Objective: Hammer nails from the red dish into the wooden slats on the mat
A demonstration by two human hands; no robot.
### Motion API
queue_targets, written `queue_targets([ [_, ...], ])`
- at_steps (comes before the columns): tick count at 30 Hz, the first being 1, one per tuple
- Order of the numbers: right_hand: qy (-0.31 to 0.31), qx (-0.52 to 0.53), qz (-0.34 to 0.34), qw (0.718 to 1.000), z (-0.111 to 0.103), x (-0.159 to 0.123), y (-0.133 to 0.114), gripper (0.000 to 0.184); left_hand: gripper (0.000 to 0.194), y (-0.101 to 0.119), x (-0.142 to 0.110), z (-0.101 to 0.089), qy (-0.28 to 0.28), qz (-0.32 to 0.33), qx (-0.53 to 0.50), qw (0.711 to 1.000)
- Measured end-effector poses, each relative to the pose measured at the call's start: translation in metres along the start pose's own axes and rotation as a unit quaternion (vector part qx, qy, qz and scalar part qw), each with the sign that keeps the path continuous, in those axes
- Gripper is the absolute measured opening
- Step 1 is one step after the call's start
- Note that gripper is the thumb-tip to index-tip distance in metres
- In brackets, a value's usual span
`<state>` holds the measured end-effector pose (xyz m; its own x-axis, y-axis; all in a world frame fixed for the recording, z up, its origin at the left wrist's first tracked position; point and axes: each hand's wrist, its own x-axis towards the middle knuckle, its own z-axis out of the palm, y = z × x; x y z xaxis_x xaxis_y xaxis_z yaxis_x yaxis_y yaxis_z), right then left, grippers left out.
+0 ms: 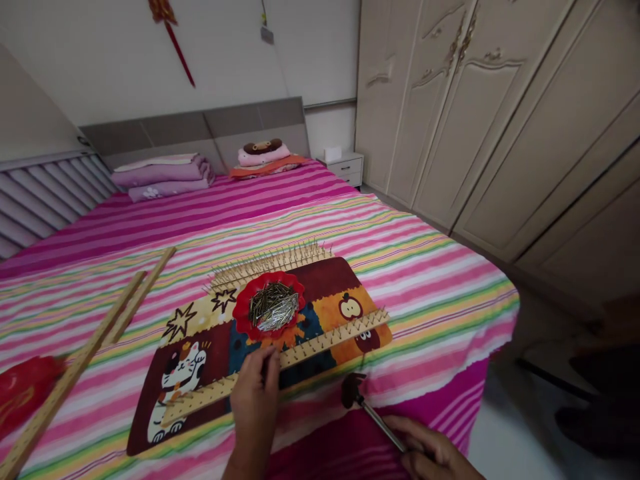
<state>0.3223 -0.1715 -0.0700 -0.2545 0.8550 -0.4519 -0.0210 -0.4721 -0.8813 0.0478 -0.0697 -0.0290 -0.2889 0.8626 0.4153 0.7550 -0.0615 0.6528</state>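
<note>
Our right hand (425,450) grips the hammer (373,417) near the mat (145,417); our left hand (257,387) curls over the nail-studded strip (325,341) lying there, whether pinching anything we cannot tell.

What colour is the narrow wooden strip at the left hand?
Wooden strip: light tan, head view.

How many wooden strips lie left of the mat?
2: a long strip running to the lower left, and a shorter strip beside it. More may be hidden.
</note>
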Motion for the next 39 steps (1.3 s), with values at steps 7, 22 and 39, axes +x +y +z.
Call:
queue_targets([
  [7,-0.005,0.05,0.003,0.999,-0.012,0.017,0.021,0.042,0.026,0.002,0.083,0.001,-0.159,0.028,0.23,0.96],
  [22,0.003,0.039,0.014,0.999,-0.011,0.017,0.021,0.046,0.013,-0.002,0.112,0.007,-0.289,-0.023,0.228,0.929],
  [39,0.031,0.028,0.021,0.999,-0.006,0.015,0.019,0.052,0.047,-0.003,0.096,-0.02,-0.145,-0.287,-0.295,0.9],
])
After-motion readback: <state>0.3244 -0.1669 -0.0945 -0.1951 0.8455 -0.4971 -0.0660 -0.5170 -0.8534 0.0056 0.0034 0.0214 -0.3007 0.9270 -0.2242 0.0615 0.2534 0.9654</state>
